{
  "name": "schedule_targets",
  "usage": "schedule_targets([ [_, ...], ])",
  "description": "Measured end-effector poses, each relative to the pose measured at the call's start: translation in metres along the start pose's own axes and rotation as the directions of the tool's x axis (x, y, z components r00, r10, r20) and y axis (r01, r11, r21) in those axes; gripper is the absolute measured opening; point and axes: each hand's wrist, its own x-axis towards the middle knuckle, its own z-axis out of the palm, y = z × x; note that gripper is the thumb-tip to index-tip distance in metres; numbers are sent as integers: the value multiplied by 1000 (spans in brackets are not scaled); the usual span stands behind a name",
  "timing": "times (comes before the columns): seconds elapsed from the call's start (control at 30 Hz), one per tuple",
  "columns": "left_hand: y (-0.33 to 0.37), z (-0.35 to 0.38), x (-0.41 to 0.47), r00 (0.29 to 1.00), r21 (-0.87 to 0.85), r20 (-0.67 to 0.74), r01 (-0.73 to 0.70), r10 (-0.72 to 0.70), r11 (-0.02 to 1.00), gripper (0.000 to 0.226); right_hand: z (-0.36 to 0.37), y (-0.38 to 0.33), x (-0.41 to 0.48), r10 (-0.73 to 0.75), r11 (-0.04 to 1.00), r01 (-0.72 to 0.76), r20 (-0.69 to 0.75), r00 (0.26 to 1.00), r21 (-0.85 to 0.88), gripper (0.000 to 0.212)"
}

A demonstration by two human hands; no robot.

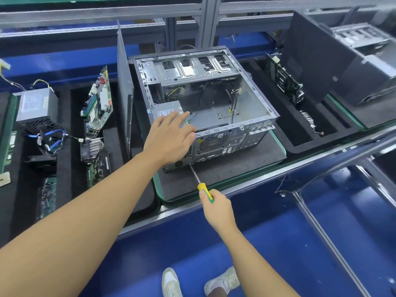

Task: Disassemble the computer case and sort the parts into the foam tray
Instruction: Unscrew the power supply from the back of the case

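An open grey computer case point(216, 99) lies on its side on a dark foam pad, its power supply point(166, 110) still in the near left corner. My left hand point(171, 139) rests flat on the case's rear top edge, fingers straight. My right hand point(216, 207) grips the yellow-green handle of a screwdriver point(198, 179) whose tip meets the case's rear panel low down near the power socket. The black foam tray point(64, 133) to the left holds a power supply point(37, 106), a motherboard point(99, 101), a heatsink and boards.
A detached side panel point(124, 86) stands upright between tray and case. To the right another foam tray point(304, 129) holds a circuit board point(286, 80) and a dark panel; a second case point(364, 61) sits beyond. Blue floor and my shoes lie below the bench edge.
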Motion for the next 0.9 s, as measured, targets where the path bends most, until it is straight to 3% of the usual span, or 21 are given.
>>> schedule_targets([
  [0.07, 0, -1, -1, 1000, 1, -3, 0, 0, 1000, 41, -4, -6, 2, 251, 861, -316, 208, 945, 398, 41],
  [0.1, -1, -1, 0, 1000, -1, -3, -1, 1, 1000, 41, -5, -6, 2, 302, 770, -426, 317, 899, 474, 41],
  [0.17, -1, -2, -1, 1000, -6, -2, -7, 7, 1000, 42, -8, -4, 3, 303, 688, -528, 465, 832, 498, 41],
  [0.27, -2, -1, 0, 1000, -9, -8, -9, 9, 1000, 42, -10, 4, 4, 268, 660, -537, 504, 821, 525, 39],
  [0.4, -1, 1, 0, 1000, -13, -16, -3, 3, 1000, 42, -3, 9, 0, 238, 660, -428, 369, 898, 617, 21],
  [0.47, -1, 0, 0, 1000, -12, -13, -5, 5, 1000, 43, 4, 7, -3, 209, 735, -341, 282, 936, 586, 17],
  [0.6, -1, 1, 0, 1000, -6, -15, -5, 5, 1000, 43, 14, 3, -6, 131, 923, -147, 68, 989, 356, 21],
  [0.67, -2, 0, 0, 1000, -6, -10, -7, 7, 1000, 43, 8, -2, -4, 194, 904, -237, 151, 969, 356, 25],
  [0.77, -1, -1, 0, 1000, -9, -5, -7, 7, 1000, 43, -11, -5, 6, 302, 707, -510, 443, 844, 490, 43],
  [0.83, -1, -1, 0, 1000, -12, 1, -4, 4, 1000, 42, -20, -3, 9, 279, 691, -541, 514, 811, 479, 47],
  [0.9, -1, -1, 0, 1000, -12, 3, -5, 5, 1000, 43, -22, -1, 9, 256, 718, -501, 487, 835, 483, 45],
])
